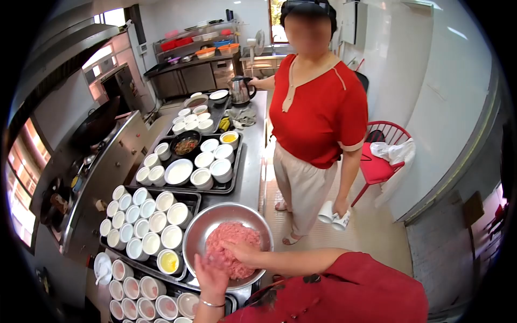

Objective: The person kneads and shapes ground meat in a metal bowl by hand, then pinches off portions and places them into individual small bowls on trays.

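Observation:
A wide steel bowl (195, 226) holds a mound of pink minced meat (233, 232). My right hand (242, 254) reaches in from the right and presses into the meat, its fingertips partly sunk and hard to make out. At the bowl's near left rim is my left hand (211, 274), palm up with fingers apart and a bracelet on the wrist. Left of the bowl, a black tray (196, 202) carries several white cups, one with yellow egg (168, 261). Cups with pink meat (152, 287) stand on a nearer tray.
A person in a red top (318, 107) stands across the counter, one hand at a steel kettle (240, 90), the other holding white cups (334, 216). Farther trays hold more cups and a black bowl (186, 144). A red chair (379, 161) stands at right, a stove (107, 183) at left.

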### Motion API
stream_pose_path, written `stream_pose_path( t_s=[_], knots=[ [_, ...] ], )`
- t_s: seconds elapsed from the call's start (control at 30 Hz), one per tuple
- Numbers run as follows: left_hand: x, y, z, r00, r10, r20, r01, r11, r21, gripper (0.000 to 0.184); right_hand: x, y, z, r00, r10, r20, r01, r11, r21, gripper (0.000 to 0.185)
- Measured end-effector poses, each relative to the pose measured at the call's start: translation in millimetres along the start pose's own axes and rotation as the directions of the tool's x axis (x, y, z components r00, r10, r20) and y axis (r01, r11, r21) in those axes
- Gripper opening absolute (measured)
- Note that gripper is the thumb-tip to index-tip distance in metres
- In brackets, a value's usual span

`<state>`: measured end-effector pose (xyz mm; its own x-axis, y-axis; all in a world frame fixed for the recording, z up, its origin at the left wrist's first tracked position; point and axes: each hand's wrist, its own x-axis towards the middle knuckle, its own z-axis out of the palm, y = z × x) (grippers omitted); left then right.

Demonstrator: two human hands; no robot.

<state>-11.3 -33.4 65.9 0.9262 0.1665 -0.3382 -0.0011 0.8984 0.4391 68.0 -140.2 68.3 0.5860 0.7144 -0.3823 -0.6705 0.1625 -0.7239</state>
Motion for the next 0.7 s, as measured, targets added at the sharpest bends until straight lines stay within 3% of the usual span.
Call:
stream_pose_path(
  t_s=[0.03,0.07,0.1,0.17,0.2,0.23,0.27,0.3,0.33,0.37,0.4,0.43,0.5,0.53,0.57,0.63,0.67,0.7],
  knots=[
    [-1,-2,1,0.987,-0.158,0.009,0.158,0.982,-0.108,0.044,-1,-4,5,0.983,-0.184,0.023,0.182,0.942,-0.282,0.031],
    [6,-9,-20,0.935,-0.172,0.311,0.263,0.924,-0.278,0.048,15,5,-7,0.906,-0.318,0.278,0.421,0.632,-0.651,0.032],
    [4,-8,-18,0.934,-0.160,0.320,0.251,0.931,-0.266,0.048,20,10,-6,0.897,-0.329,0.294,0.441,0.623,-0.646,0.032],
    [10,-8,0,0.972,-0.214,-0.102,0.195,0.966,-0.170,0.046,30,0,-10,0.820,-0.447,0.356,0.569,0.701,-0.430,0.034],
    [4,-4,12,0.977,-0.145,-0.159,0.140,0.989,-0.045,0.040,30,-23,-17,0.715,-0.523,0.465,0.690,0.414,-0.594,0.036],
    [11,2,-2,0.978,-0.144,-0.153,0.140,0.989,-0.037,0.040,34,-46,-19,0.896,-0.380,0.229,0.443,0.796,-0.412,0.035],
    [28,14,-33,0.989,-0.113,-0.100,0.108,0.993,-0.056,0.036,36,-77,-16,0.991,-0.114,0.065,0.120,0.988,-0.097,0.034],
    [45,30,-57,0.994,-0.089,-0.059,0.085,0.994,-0.075,0.033,68,-100,-29,0.998,-0.070,-0.012,0.069,0.997,-0.031,0.030],
    [63,52,-71,0.988,-0.078,0.135,0.097,0.986,-0.136,0.029,116,-126,-47,0.985,-0.148,-0.092,0.136,0.983,-0.124,0.024],
    [77,75,-76,0.944,-0.053,0.325,0.122,0.973,-0.195,0.025,140,-157,-45,0.923,-0.345,-0.170,0.371,0.917,0.148,0.022],
    [80,95,-66,0.960,0.034,0.277,0.027,0.977,-0.213,0.023,109,-182,-1,0.878,-0.379,-0.294,0.437,0.885,0.163,0.023],
    [80,111,-52,0.964,0.123,0.236,-0.070,0.972,-0.223,0.022,140,-182,15,0.897,-0.442,0.025,0.442,0.897,0.022,0.028],
    [74,118,-27,0.962,0.274,0.017,-0.268,0.950,-0.161,0.019,82,-179,90,0.893,-0.258,0.369,0.346,0.918,-0.195,0.029],
    [69,114,-15,0.941,0.321,-0.105,-0.332,0.936,-0.118,0.018,61,-171,114,0.856,-0.246,0.456,0.422,0.840,-0.339,0.024],
    [74,118,-36,0.970,0.240,0.035,-0.234,0.963,-0.132,0.017,56,-155,125,0.833,-0.194,0.518,0.389,0.871,-0.299,0.021],
    [73,113,-56,0.977,0.138,0.161,-0.107,0.976,-0.188,0.017,39,-134,132,0.812,-0.104,0.574,0.352,0.872,-0.339,0.018],
    [67,106,-47,0.986,0.161,-0.029,-0.164,0.969,-0.185,0.017,37,-125,129,0.819,-0.087,0.567,0.330,0.880,-0.342,0.018],
    [54,97,-34,0.984,0.164,-0.074,-0.176,0.966,-0.190,0.018,38,-118,126,0.827,-0.068,0.558,0.306,0.887,-0.345,0.018]
  ],
)
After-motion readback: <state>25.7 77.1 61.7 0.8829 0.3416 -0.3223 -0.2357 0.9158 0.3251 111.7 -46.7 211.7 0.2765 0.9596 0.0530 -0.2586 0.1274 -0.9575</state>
